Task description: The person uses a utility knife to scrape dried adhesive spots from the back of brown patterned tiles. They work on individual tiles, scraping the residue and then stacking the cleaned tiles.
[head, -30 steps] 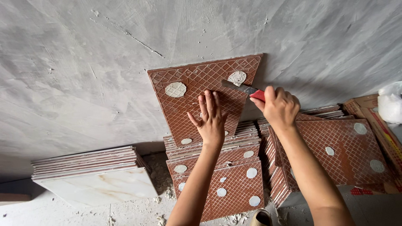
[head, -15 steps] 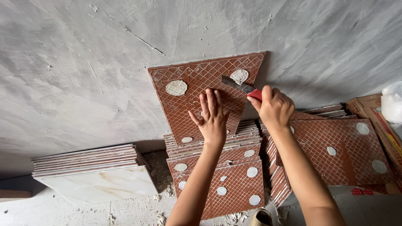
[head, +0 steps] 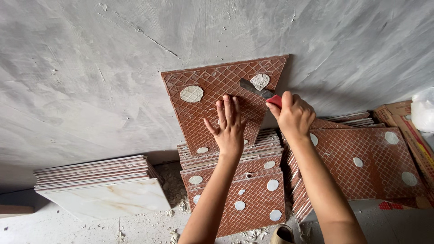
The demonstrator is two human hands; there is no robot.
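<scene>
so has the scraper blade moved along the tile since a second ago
Yes. The scraper in the right hand has slid up and left, closer under the white patch on the leaning tile. The left hand stays flat.

Two hands (head: 230, 131), one scraper (head: 257, 90), four tile stacks (head: 97, 174), one cardboard box (head: 407, 118).

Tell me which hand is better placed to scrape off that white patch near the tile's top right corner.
Right. The right hand grips the scraper, whose blade tip touches the white patch; the left hand lies flat on the tile.
</scene>
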